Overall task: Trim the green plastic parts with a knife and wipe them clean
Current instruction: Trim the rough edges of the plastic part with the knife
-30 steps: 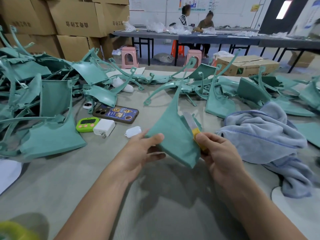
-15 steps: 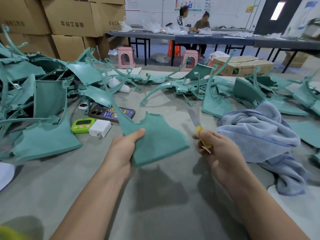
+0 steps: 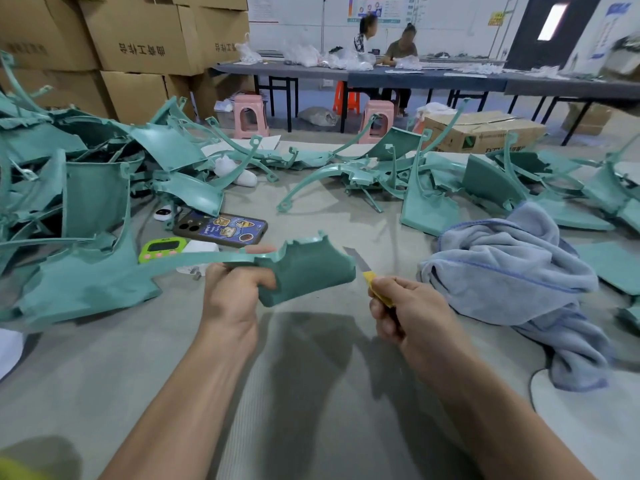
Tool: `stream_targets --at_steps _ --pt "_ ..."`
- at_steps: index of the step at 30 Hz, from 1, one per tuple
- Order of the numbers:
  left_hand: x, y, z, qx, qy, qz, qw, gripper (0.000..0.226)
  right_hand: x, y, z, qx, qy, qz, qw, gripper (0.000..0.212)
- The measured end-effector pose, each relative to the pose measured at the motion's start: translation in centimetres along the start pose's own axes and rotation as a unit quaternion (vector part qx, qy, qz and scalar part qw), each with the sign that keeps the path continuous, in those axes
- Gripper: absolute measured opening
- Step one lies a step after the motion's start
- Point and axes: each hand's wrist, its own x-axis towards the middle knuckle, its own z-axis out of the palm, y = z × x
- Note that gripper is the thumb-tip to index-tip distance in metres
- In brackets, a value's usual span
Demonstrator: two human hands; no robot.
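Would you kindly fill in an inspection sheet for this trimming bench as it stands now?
Surface: grey mat, shadowed under the arms.
Job's things: green part held above the mat; knife, blade out, beside its right edge, contact unclear; blue towel bunched at right; green parts heaped at left and behind.
Clutter: phone and green timer by the left heap.
Grippers: left hand grips the green part; right hand grips the knife's yellow handle.
Cables: nothing seen.
Surroundings: cardboard boxes, pink stools, two people seated at a far table.
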Motion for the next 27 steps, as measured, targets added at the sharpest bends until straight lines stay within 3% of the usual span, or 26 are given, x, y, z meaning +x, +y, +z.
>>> stream_targets --at_steps 5,6,8,10,11,14,16,23,27 --pt "0.16 -0.3 -0.34 0.066 0.05 0.025 0.996 0.035 -0.16 0.44 0.2 -0.152 -0.013 -0.019 0.988 0.03" --pt "0.04 -0.36 -0.31 0.078 0.049 0.029 0.995 0.035 -0.16 0.49 0.22 -0.234 0.01 -0.036 0.971 0.031" --pt "-0.23 -0.54 -0.15 0.091 0.039 0.038 0.994 0.047 -0.1 0.6 0.09 -0.417 0.062 -0.078 0.904 0.028" --pt "-0.47 -0.41 -0.02 0.094 0.026 0.052 0.994 0.053 -0.27 0.72 0.05 -0.508 0.097 -0.109 0.849 0.025" --pt "-0.52 -0.3 0.08 0.098 0.022 0.06 0.993 0.054 -0.34 0.76 0.07 -0.506 0.11 -0.12 0.847 0.025" --pt "-0.44 -0.27 0.21 0.104 0.021 0.068 0.992 0.056 -0.28 0.76 0.05 -0.334 0.087 -0.112 0.932 0.029" --pt "-0.43 -0.36 0.28 0.09 0.032 0.066 0.993 0.055 -0.33 0.61 0.07 -0.293 0.052 -0.085 0.951 0.031" --pt "-0.28 -0.67 0.35 0.072 0.054 0.053 0.995 0.049 0.1 0.24 0.24 -0.497 0.065 -0.098 0.86 0.03" --pt "-0.18 -0.66 0.46 0.071 0.068 0.047 0.994 0.046 -0.38 0.45 0.13 -0.45 0.102 -0.141 0.876 0.032"
